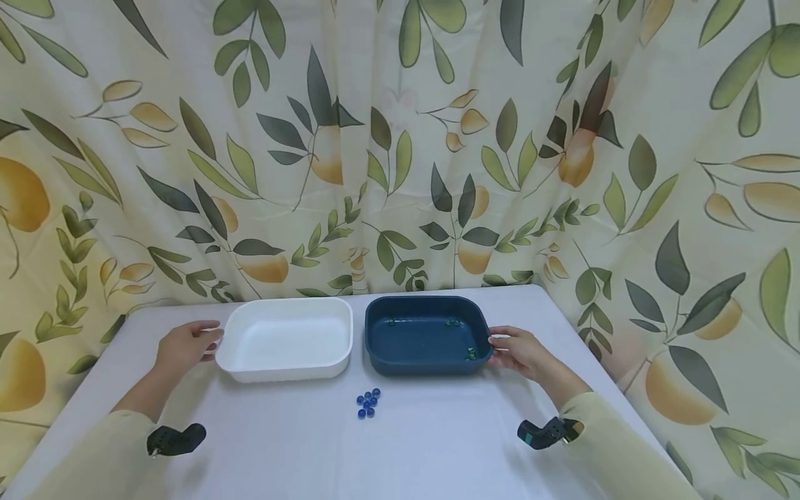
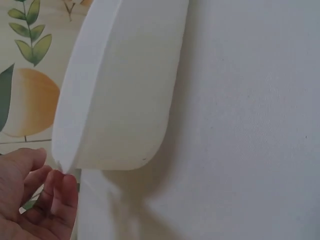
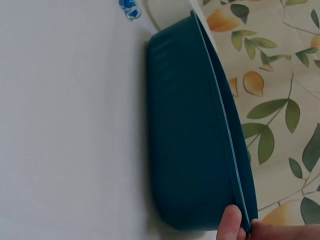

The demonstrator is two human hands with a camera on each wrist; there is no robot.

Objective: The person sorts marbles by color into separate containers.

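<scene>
1. Nearest my head camera, two pale sleeves (image 1: 87,458) come in from the lower corners, each with a black device (image 1: 176,440) at the wrist.
2. I see the white tray (image 1: 287,340) level at the far side of the surface (image 1: 431,444), the left hand (image 1: 186,344) holding its left rim with bent fingertips.
3. Just right of it, a narrow gap between, sits the blue tray (image 1: 412,347); my right wrist view shows the right hand (image 1: 520,350) pinching its rim between thumb and finger.
4. Inside the blue tray I make out green bits (image 1: 471,354) in three spots, too small to identify.
5. On the near side of the trays, blue beads (image 1: 367,405) lie clustered.
6. Behind everything hangs a leaf-and-fruit curtain (image 1: 400,229).
</scene>
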